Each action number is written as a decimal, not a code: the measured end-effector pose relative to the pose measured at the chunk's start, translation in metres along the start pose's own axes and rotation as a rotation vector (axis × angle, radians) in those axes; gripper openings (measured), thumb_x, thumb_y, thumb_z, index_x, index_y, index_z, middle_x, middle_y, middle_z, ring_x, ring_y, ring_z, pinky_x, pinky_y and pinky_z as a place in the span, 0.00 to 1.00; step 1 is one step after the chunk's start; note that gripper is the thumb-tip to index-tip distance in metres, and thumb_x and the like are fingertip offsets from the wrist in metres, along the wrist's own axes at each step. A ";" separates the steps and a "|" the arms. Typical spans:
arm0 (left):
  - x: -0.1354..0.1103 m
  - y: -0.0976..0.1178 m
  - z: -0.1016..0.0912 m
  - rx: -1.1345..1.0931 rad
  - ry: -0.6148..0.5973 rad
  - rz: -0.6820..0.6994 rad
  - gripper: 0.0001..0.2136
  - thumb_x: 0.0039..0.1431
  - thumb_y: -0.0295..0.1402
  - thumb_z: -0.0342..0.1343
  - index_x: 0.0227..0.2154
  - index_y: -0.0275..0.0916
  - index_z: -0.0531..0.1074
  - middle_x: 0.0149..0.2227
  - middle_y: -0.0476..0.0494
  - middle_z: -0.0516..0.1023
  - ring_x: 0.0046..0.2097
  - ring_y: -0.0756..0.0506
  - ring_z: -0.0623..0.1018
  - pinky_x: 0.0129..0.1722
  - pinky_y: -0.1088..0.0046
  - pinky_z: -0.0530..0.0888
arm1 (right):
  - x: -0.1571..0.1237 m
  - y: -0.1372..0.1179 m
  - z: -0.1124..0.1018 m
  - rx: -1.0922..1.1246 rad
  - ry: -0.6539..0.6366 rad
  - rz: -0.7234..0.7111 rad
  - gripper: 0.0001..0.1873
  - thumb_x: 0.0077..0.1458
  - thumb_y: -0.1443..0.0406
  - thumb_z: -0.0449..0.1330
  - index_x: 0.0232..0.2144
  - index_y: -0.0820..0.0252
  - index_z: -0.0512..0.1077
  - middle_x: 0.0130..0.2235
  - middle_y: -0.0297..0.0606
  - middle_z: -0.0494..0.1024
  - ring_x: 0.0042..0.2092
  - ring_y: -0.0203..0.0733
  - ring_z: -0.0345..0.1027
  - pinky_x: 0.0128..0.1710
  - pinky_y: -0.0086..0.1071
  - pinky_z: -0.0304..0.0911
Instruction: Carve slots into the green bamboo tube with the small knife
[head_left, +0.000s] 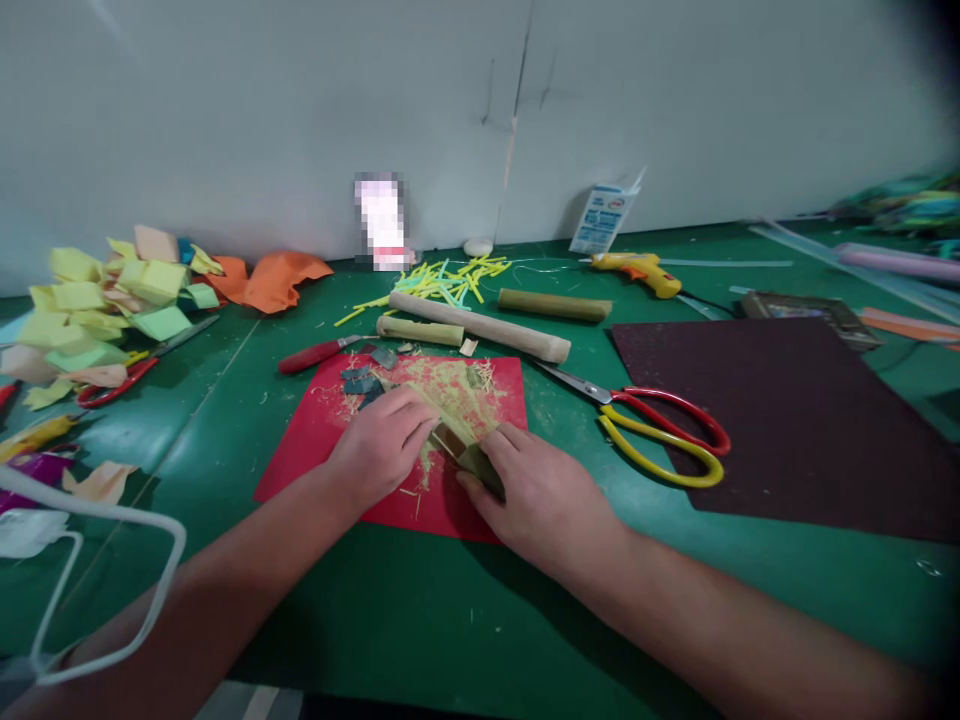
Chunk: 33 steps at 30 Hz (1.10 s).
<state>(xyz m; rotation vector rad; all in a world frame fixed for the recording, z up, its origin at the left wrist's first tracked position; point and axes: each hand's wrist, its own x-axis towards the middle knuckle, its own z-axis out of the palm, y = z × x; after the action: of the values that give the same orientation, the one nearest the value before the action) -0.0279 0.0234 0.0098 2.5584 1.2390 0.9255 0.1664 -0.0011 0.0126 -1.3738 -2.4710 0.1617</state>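
Observation:
Both hands are closed on a piece of bamboo tube (474, 458) with a hollow cut into it, held slantwise over a red sheet (289, 455). My right hand (544, 490) wraps the near end, thumb below and fingers on top. My left hand (386, 437) has its curled fingers at the far part of the tube; whether anything small is under those fingertips is hidden. Pale shavings and dust (480, 378) cover the sheet around the tube. Several dark grey scraps (362, 382) lie beyond my left hand. A red-handled tool (319, 356) rests at the sheet's far left corner.
Behind the sheet lie a long pale stick (480, 326), bamboo pieces (555, 305) and yellow-green strips (450, 280). Open scissors (660, 430) overlap a dark sheet (780, 420) at right. A glue gun (637, 272) lies farther back. Folded papers (97, 300) pile up left.

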 end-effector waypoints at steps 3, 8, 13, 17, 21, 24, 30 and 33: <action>0.000 -0.001 -0.001 0.004 0.004 0.009 0.08 0.62 0.28 0.46 0.33 0.36 0.71 0.34 0.44 0.71 0.37 0.49 0.71 0.39 0.71 0.70 | 0.000 -0.001 0.000 -0.005 -0.002 -0.007 0.08 0.54 0.61 0.53 0.31 0.60 0.65 0.32 0.36 0.70 0.31 0.37 0.63 0.27 0.31 0.53; 0.000 0.000 0.000 0.022 0.005 0.020 0.09 0.62 0.28 0.45 0.33 0.36 0.71 0.34 0.43 0.71 0.37 0.48 0.71 0.39 0.69 0.70 | -0.001 -0.001 0.000 -0.001 -0.003 -0.006 0.07 0.54 0.62 0.53 0.30 0.60 0.65 0.32 0.36 0.70 0.31 0.37 0.63 0.27 0.31 0.53; 0.000 -0.001 0.000 0.049 -0.007 0.014 0.08 0.62 0.27 0.46 0.33 0.36 0.70 0.34 0.43 0.71 0.37 0.48 0.71 0.39 0.70 0.70 | -0.001 0.000 0.001 0.003 -0.008 -0.009 0.07 0.54 0.61 0.53 0.30 0.60 0.65 0.32 0.36 0.70 0.31 0.38 0.63 0.27 0.31 0.54; 0.000 -0.002 -0.001 0.045 -0.015 0.021 0.09 0.62 0.28 0.46 0.32 0.35 0.71 0.34 0.43 0.71 0.37 0.48 0.71 0.39 0.69 0.70 | -0.001 0.000 0.001 0.008 -0.003 -0.012 0.07 0.53 0.62 0.53 0.30 0.60 0.65 0.32 0.36 0.70 0.31 0.38 0.63 0.27 0.31 0.54; 0.000 -0.002 -0.001 0.066 -0.013 0.017 0.09 0.62 0.28 0.45 0.32 0.36 0.71 0.34 0.43 0.71 0.37 0.48 0.71 0.39 0.69 0.70 | -0.002 0.000 0.001 0.015 -0.001 -0.017 0.06 0.53 0.62 0.53 0.30 0.60 0.65 0.33 0.36 0.71 0.32 0.37 0.63 0.28 0.31 0.54; -0.001 -0.003 -0.001 0.043 -0.014 0.020 0.09 0.62 0.28 0.45 0.33 0.36 0.71 0.34 0.43 0.71 0.37 0.48 0.71 0.39 0.69 0.70 | -0.001 0.000 0.001 0.011 -0.012 -0.011 0.07 0.53 0.62 0.53 0.31 0.60 0.65 0.33 0.37 0.71 0.32 0.38 0.63 0.28 0.31 0.54; -0.001 -0.005 -0.002 0.029 -0.019 -0.005 0.08 0.61 0.28 0.47 0.33 0.36 0.71 0.34 0.43 0.72 0.37 0.48 0.72 0.39 0.70 0.70 | -0.001 -0.001 0.000 -0.002 -0.025 -0.010 0.07 0.53 0.62 0.53 0.30 0.60 0.65 0.33 0.36 0.70 0.32 0.37 0.63 0.28 0.31 0.53; 0.001 -0.012 -0.005 0.049 0.019 -0.045 0.07 0.60 0.28 0.48 0.33 0.36 0.72 0.34 0.44 0.73 0.37 0.48 0.73 0.39 0.71 0.70 | -0.001 -0.002 -0.001 -0.008 -0.033 0.009 0.08 0.54 0.61 0.53 0.30 0.60 0.65 0.32 0.36 0.70 0.31 0.38 0.63 0.27 0.32 0.53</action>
<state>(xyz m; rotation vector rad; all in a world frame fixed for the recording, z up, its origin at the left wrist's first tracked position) -0.0385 0.0315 0.0101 2.5533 1.3342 0.9234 0.1659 -0.0024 0.0140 -1.3966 -2.4950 0.1779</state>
